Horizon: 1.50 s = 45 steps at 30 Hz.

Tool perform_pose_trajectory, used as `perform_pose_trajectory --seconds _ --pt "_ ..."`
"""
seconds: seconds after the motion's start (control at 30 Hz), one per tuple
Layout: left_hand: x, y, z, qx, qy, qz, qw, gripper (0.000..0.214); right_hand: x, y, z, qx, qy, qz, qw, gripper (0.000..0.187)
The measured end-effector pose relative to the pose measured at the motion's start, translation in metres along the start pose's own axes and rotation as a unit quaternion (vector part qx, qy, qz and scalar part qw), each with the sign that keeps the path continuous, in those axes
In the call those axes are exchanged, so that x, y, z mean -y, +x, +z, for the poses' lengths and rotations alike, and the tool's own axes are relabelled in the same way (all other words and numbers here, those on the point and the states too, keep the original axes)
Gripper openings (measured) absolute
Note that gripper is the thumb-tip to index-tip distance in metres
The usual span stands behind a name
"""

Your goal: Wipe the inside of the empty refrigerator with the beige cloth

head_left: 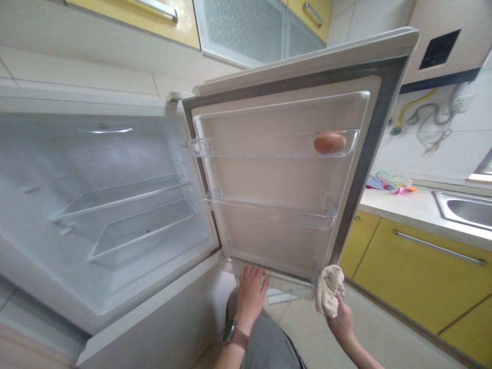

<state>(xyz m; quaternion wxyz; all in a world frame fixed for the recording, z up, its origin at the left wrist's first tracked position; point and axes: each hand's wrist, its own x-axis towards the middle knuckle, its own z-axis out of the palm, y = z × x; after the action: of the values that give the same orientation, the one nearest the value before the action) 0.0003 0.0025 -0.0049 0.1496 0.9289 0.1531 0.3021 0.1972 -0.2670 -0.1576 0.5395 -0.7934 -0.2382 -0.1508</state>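
The white refrigerator door (pixel 265 177) stands wide open in front of me, with a grey seal around its inner face. My left hand (pixel 253 288), a watch (pixel 229 330) on its wrist, has its fingers hooked over the rim of the clear bottom door shelf (pixel 294 286). In my right hand (pixel 341 319) is a bunched cream cloth (pixel 329 289), which lies against the door's lower outer corner. A brown egg (pixel 329 142) rests at the right end of the top door shelf (pixel 261 148). The middle door shelf (pixel 272 211) spans the door below it.
At left is the refrigerator compartment (pixel 115 154) with two glass shelves (pixel 146 228). To the right, a counter (pixel 417 202) holds a sink (pixel 471 209) and small coloured items (pixel 400 184) above yellow cabinets (pixel 418 277). My knee (pixel 265 341) is under the door.
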Motion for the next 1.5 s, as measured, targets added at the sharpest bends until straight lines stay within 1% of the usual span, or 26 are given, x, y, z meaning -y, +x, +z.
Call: perform_pose_trajectory --seconds 0.23,0.37,0.63,0.83,1.13,1.3,1.5 --pt "0.0014 -0.0014 0.0037 -0.005 0.008 -0.001 1.0 0.016 -0.004 0.0002 0.0019 -0.012 -0.001 -0.024 1.0 0.04" --pt "0.0025 -0.0022 0.0054 -0.013 0.016 0.002 1.0 0.016 -0.0039 0.0003 0.0022 -0.009 0.002 -0.024 1.0 0.039" --pt "0.0003 -0.0012 0.0026 -0.015 0.015 0.002 1.0 0.015 -0.005 0.0001 0.0016 0.0 -0.007 -0.038 0.999 0.039" --pt "0.0003 -0.001 0.0031 -0.004 0.013 -0.004 1.0 0.014 -0.0053 -0.0007 0.0016 0.002 -0.007 -0.024 1.0 0.039" --pt "0.0002 -0.0008 0.002 -0.017 0.004 0.004 1.0 0.016 -0.0018 -0.0011 0.0004 0.0 -0.003 -0.018 1.0 0.038" --pt "-0.0001 -0.001 0.0013 -0.012 0.008 0.005 1.0 0.017 0.0 -0.0002 0.0009 -0.011 0.005 -0.012 1.0 0.037" --pt "-0.0012 -0.0005 0.0002 -0.011 0.002 0.001 1.0 0.015 -0.0021 -0.0002 0.0011 -0.006 -0.003 -0.025 1.0 0.036"
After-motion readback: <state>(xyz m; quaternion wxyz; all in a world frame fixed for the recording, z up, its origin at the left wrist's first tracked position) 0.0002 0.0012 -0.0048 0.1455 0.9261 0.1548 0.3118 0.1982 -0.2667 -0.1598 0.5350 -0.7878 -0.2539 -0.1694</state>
